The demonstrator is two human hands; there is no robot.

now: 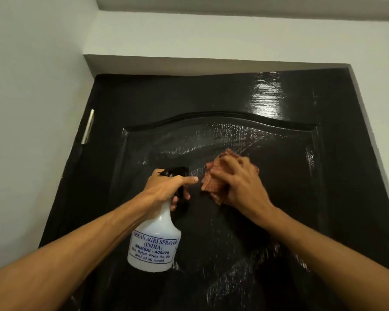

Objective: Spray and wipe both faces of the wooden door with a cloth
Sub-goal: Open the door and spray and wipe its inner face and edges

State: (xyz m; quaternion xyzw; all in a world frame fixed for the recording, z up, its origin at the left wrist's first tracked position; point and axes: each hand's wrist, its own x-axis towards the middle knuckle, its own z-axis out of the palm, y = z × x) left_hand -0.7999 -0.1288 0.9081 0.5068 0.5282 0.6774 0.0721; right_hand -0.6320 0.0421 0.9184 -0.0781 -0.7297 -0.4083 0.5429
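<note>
The lower half of the black wooden door is cut off by the bottom edge of the view, and both forearms run out of the picture at seven and five o'clock. The black trigger head of the spray bottle almost merges with the dark door behind it, so its nozzle is hard to make out. The right hand and the reddish checked cloth are smeared by motion blur. Most of the cloth is hidden beneath the palm and shows only at the hand's nine and eleven o'clock. The bottle is translucent white plastic, and I cannot tell how much liquid is in it. Its blue label reads "KISSAN AGRI SPRAYER (INDIA)", and the smaller lines below are partly blurred. The left hand grasps the bottle's neck with the thumb stretched toward three o'clock and the fingers curled round near the trigger. The body hangs tilted toward six o'clock. The right hand lies with spread fingers on the cloth, pressing it flat against the arched raised panel at the bottle's two o'clock. Wet streaks gleam on the door around the cloth and at one o'clock. A metal hinge sits on the door's edge at nine o'clock, beside the pale wall.
</note>
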